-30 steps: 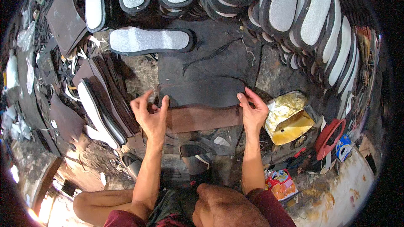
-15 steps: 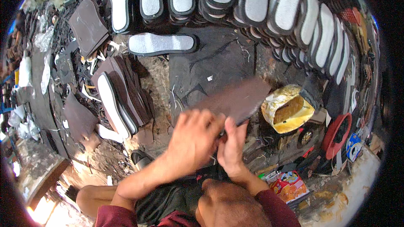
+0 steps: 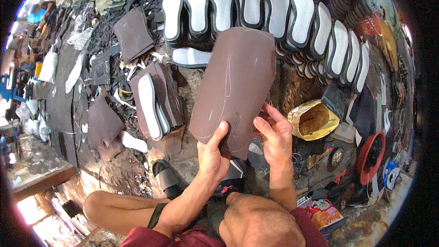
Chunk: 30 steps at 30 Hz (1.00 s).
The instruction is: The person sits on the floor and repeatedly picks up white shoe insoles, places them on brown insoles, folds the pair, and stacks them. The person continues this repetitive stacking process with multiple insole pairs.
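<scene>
Upright before me is a brown sheet, probably rubber or foam, with curved sides and thin white lines drawn on its face. My left hand grips its lower left part, thumb on the front and fingers behind. At the lower right edge, my right hand pinches the sheet between thumb and fingers. Behind the sheet, a white-topped sole lies sideways, partly covered. Left of my left hand, another white-topped sole rests on a stack of brown sheets.
Stacks of white-topped, black-edged soles curve along the far side and right. A yellow-rimmed container lies right of my right hand, near a red ring-shaped object. More brown sheets and dark scraps cover the left. A wooden bench stands lower left.
The brown sheet has swung from a low, tilted position to upright and broad face toward me. My hands have moved apart, the right one shifting to the right. The whole view has shifted.
</scene>
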Tool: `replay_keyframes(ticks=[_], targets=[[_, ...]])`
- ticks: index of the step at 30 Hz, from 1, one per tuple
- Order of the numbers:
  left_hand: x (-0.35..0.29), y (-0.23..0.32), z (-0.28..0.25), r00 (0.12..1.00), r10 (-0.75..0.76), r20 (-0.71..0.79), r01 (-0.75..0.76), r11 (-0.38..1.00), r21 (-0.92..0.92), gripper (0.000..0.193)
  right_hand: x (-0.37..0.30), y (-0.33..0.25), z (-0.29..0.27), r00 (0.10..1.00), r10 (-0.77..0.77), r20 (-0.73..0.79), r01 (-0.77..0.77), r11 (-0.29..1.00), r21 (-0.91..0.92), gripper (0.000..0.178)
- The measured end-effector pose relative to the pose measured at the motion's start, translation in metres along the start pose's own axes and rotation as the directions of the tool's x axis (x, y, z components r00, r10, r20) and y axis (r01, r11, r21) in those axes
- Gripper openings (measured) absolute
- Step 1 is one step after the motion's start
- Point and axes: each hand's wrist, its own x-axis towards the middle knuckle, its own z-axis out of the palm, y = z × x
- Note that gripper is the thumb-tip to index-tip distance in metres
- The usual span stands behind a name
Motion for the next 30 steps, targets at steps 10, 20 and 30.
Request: replay_keyframes(ticks=[10, 20, 30], targets=[[0.012, -0.006, -0.086, 0.961, 0.106, 0.257, -0.173, 0.952, 0.254, 0.065, 0.032, -0.051, -0.025, 0.968, -0.252, 0.021, 0.252, 0.968, -0.015, 0.045], [0.005, -0.011, -0.068, 0.927, 0.347, 0.144, -0.34, 0.612, 0.714, 0.033, 0.046, 0.049, -0.037, 0.766, -0.614, -0.192, 0.412, 0.697, -0.586, 0.075], [0.015, -0.009, -0.054, 0.641, 0.24, 0.729, -0.756, 0.363, 0.545, 0.053, 0.003, 0.049, -0.064, 0.964, -0.178, -0.199, 0.121, 0.955, -0.269, 0.062]])
